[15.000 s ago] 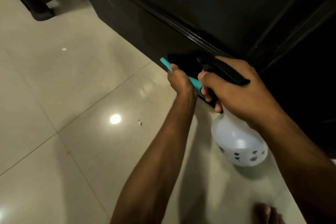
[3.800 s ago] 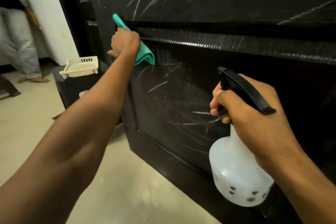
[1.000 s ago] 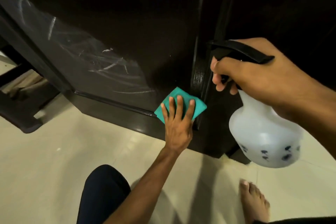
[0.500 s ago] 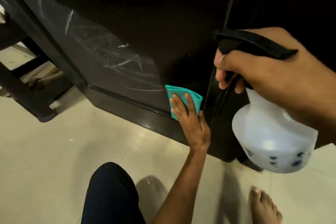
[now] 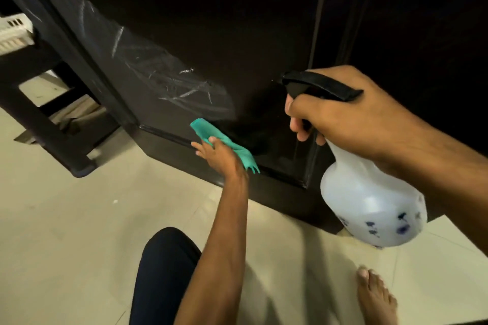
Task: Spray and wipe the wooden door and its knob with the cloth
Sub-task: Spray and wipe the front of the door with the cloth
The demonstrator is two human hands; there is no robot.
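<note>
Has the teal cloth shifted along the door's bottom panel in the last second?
Yes. The teal cloth slid leftward, away from the panel's vertical moulding.

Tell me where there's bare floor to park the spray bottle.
Bare cream floor tiles lie between the dark stool, the dark wooden door and the bent knee. The patch under the white plastic spray bottle is tighter, hemmed by a bare foot.
</note>
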